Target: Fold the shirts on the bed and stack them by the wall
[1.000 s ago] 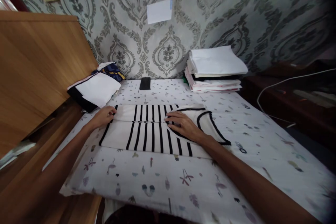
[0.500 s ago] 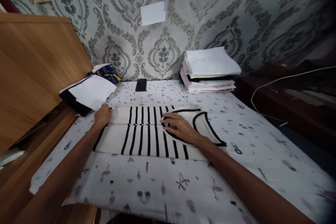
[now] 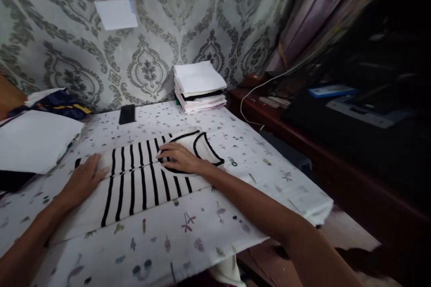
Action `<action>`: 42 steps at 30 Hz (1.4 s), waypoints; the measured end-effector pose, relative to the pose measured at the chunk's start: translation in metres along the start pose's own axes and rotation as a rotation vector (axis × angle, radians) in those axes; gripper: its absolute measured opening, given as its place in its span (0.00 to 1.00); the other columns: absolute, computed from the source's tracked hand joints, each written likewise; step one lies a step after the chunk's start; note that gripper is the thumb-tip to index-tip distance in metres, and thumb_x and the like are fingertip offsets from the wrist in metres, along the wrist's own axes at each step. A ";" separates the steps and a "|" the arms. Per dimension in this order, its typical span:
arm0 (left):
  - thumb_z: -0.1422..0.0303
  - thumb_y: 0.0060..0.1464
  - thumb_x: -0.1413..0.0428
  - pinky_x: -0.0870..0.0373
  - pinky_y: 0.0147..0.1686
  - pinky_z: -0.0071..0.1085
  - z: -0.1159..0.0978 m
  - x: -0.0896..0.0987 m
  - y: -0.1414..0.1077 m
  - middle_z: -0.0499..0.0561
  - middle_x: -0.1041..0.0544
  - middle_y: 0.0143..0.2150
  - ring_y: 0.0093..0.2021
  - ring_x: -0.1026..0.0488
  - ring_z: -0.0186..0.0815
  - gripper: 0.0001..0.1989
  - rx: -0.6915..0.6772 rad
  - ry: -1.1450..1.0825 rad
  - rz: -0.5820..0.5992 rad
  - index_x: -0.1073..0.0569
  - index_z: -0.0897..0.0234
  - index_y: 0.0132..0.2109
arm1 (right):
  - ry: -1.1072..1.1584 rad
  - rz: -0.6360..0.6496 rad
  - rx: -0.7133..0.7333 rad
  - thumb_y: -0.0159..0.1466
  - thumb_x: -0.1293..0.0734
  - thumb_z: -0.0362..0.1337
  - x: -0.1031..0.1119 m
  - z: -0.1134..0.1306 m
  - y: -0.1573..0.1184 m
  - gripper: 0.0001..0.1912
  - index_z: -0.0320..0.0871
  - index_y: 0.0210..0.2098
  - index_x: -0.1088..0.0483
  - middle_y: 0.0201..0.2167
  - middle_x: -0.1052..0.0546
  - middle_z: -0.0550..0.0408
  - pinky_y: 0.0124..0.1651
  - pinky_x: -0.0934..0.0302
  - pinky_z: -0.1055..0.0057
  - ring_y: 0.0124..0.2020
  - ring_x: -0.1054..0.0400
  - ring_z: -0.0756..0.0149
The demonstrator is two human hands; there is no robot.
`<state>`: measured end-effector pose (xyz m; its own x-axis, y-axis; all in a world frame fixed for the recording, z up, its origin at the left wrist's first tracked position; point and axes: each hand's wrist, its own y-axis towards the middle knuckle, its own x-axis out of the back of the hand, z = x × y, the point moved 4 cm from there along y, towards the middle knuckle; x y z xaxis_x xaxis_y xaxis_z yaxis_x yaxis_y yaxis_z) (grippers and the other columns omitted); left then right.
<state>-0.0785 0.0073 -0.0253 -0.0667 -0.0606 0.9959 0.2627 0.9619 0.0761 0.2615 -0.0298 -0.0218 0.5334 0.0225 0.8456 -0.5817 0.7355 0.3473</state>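
A white knit top with black stripes and black trim (image 3: 134, 188) lies folded lengthwise on the printed white cloth, its two sides meeting along the middle. My left hand (image 3: 85, 177) rests on the plain white end with fingers stretched out. Across the striped part near the neckline, my right hand (image 3: 178, 158) lies flat, fingers apart. The black-edged shoulder end extends to the right beyond that hand. Neither hand grips the fabric.
A stack of folded clothes (image 3: 201, 85) stands against the wall. A black phone (image 3: 127, 114) lies to its left. Farther left are more folded clothes (image 3: 40, 139). A white cable (image 3: 247, 103) runs along the dark red furniture (image 3: 251, 95) at right.
The view has swung to the right, so the scene sits farther left. My left hand, earlier closed at the top's left edge, now lies spread on it. My right hand stays near the neckline.
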 end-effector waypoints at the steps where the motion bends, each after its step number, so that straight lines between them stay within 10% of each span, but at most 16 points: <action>1: 0.49 0.62 0.64 0.44 0.67 0.52 0.005 -0.006 -0.002 0.63 0.42 0.72 0.72 0.48 0.54 0.39 0.038 -0.001 0.035 0.45 0.71 0.71 | -0.002 0.001 0.000 0.67 0.32 0.38 0.000 -0.001 0.000 0.15 0.45 0.52 0.24 0.59 0.28 0.44 0.62 0.41 0.57 0.61 0.35 0.54; 12: 0.51 0.62 0.64 0.45 0.66 0.54 0.007 -0.001 -0.009 0.63 0.45 0.73 0.73 0.51 0.52 0.38 0.121 0.004 0.021 0.44 0.72 0.71 | 0.193 -0.119 -0.104 0.63 0.29 0.38 0.006 -0.012 -0.005 0.17 0.46 0.51 0.24 0.57 0.26 0.46 0.61 0.39 0.56 0.60 0.34 0.54; 17: 0.51 0.62 0.64 0.47 0.66 0.53 0.008 -0.003 -0.010 0.64 0.46 0.73 0.74 0.52 0.51 0.39 0.137 0.001 0.021 0.44 0.73 0.70 | 0.140 -0.337 -0.432 0.65 0.36 0.34 0.039 -0.056 -0.018 0.15 0.47 0.51 0.25 0.50 0.22 0.52 0.53 0.33 0.65 0.49 0.27 0.63; 22: 0.51 0.63 0.65 0.46 0.66 0.55 0.008 -0.003 -0.010 0.65 0.47 0.73 0.74 0.52 0.52 0.39 0.117 0.014 0.024 0.45 0.75 0.70 | -0.081 -0.406 -0.679 0.65 0.39 0.33 0.073 -0.106 -0.042 0.18 0.41 0.52 0.27 0.47 0.24 0.44 0.54 0.34 0.53 0.47 0.29 0.53; 35: 0.45 0.53 0.53 0.44 0.67 0.40 0.031 0.022 -0.008 0.58 0.41 0.72 0.70 0.42 0.49 0.42 -0.090 -0.120 0.159 0.37 0.67 0.67 | -0.168 -0.273 -0.518 0.60 0.37 0.30 0.064 -0.114 -0.055 0.18 0.42 0.47 0.23 0.47 0.24 0.46 0.56 0.36 0.58 0.50 0.31 0.54; 42: 0.70 0.53 0.52 0.42 0.66 0.39 0.019 0.042 -0.011 0.58 0.35 0.69 0.67 0.36 0.44 0.33 -0.162 0.087 0.203 0.36 0.66 0.67 | -0.235 -0.331 -0.462 0.62 0.38 0.32 0.056 -0.122 -0.057 0.16 0.44 0.45 0.22 0.45 0.22 0.46 0.54 0.36 0.57 0.49 0.30 0.52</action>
<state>-0.1021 -0.0005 0.0150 0.0845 0.0992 0.9915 0.4136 0.9018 -0.1255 0.3996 0.0121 -0.0436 0.4601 -0.3683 0.8079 -0.0544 0.8965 0.4397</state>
